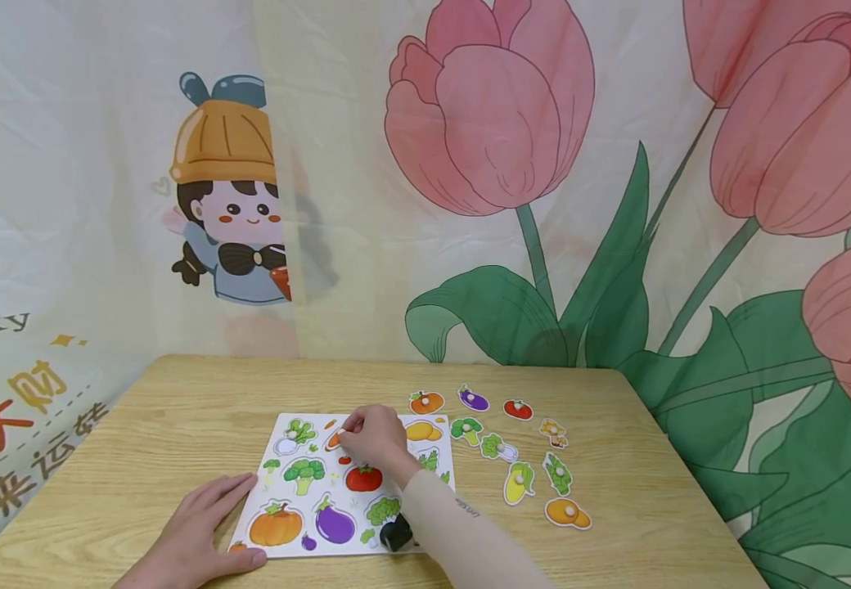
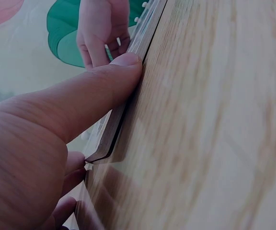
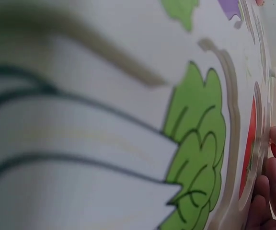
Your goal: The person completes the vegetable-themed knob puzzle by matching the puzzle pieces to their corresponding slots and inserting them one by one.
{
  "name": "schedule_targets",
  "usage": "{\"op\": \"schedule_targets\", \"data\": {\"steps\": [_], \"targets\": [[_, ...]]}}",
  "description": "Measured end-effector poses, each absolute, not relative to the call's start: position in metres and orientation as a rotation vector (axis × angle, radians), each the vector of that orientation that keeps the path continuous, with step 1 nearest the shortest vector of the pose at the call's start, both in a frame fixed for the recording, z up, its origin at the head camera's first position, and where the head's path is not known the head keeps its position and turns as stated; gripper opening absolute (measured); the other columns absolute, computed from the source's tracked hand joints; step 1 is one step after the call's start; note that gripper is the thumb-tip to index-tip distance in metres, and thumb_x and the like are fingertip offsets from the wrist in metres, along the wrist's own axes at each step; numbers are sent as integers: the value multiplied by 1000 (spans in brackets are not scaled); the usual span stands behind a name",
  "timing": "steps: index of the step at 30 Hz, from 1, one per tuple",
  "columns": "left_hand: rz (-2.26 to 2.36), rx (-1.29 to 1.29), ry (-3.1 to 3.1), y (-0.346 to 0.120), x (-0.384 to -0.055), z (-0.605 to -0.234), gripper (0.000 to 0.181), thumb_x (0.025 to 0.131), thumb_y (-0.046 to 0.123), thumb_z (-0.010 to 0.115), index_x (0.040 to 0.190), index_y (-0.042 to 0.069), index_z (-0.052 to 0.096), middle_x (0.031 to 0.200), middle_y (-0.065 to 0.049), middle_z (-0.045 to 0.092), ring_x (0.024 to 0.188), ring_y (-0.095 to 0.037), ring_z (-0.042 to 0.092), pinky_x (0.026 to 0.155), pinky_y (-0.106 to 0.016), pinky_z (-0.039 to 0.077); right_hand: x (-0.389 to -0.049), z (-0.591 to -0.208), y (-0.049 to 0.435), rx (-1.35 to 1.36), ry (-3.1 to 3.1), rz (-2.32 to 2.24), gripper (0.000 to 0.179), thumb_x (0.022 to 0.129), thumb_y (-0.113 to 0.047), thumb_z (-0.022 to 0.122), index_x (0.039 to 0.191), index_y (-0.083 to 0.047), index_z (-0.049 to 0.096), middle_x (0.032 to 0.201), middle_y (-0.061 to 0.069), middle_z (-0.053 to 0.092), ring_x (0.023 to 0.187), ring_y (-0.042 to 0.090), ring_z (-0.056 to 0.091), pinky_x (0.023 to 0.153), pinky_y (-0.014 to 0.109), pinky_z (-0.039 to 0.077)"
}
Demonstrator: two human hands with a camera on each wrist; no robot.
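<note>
Right hand has its fingers pinching the carrot, which could totally jam crooked if the straight-fingered left hand lets the board slip.

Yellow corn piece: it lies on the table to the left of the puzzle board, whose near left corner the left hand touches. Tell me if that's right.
Wrong side: the head view shows the yellow corn piece on the table to the right of the puzzle board, not the left. The left hand does touch the board's near left corner.
</note>
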State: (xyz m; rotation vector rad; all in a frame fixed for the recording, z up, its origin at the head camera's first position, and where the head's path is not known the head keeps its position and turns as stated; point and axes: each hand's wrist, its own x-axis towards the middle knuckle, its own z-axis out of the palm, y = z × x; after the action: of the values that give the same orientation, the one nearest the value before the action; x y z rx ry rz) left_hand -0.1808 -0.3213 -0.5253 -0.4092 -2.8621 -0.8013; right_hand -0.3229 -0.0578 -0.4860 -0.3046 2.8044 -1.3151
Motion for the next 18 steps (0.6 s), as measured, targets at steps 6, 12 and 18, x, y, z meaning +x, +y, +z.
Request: {"op": "schedule_targets", "data": {"steps": [6, 12, 18], "targets": [[-818, -399, -2864, -322, -182, -527, 102, 75, 52, 93, 153, 0, 54, 154, -17, 49, 136, -48, 37, 102, -74, 38, -323, -486, -58, -336, 2840, -1286, 8, 91, -21, 84, 85, -21, 79, 71, -10, 60, 65, 7, 52, 57, 24, 42], [-787, -407, -2858, -323, -182, -528, 101, 74, 52, 93, 152, 1, 55, 153, -16, 51, 135, -47, 39, 101, -72, 39, -324, -489, -59, -333, 2846, -1267, 9, 92, -23, 85, 85, -22, 78, 71, -9, 59, 64, 8, 52, 56, 25, 41], [-784, -402, -2870, -322, -183, -526, 101, 75, 52, 93, 153, 0, 54, 154, -16, 50, 136, -48, 38, 101, -74, 39, -327, -491, -61, -338, 2856, -1241, 11, 91, -26, 86, 84, -23, 78, 69, -9, 58, 60, 9, 53, 57, 25, 40]]}}
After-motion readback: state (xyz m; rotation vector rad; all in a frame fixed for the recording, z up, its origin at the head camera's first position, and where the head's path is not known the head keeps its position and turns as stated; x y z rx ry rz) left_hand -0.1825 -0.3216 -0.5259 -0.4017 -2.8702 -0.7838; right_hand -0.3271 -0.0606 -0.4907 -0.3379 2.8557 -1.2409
